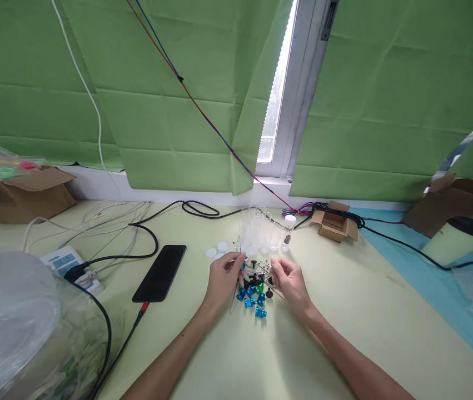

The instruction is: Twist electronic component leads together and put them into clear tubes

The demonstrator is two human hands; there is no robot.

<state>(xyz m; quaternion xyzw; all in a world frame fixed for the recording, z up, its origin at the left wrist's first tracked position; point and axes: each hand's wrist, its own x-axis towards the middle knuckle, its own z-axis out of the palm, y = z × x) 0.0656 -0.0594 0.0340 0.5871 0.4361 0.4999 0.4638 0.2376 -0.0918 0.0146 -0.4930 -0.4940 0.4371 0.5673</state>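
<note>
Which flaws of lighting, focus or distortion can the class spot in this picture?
In the head view, the window gap is burnt out; toward its right edge, the cup looks stretched, perhaps by a wide lens; near its middle, the clear tubes look washed out, their outlines faint.

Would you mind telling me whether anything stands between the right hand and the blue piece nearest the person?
Yes: a black knob-like piece lies between the right hand and that blue piece, and a thin metal rod slants beside it.
</note>
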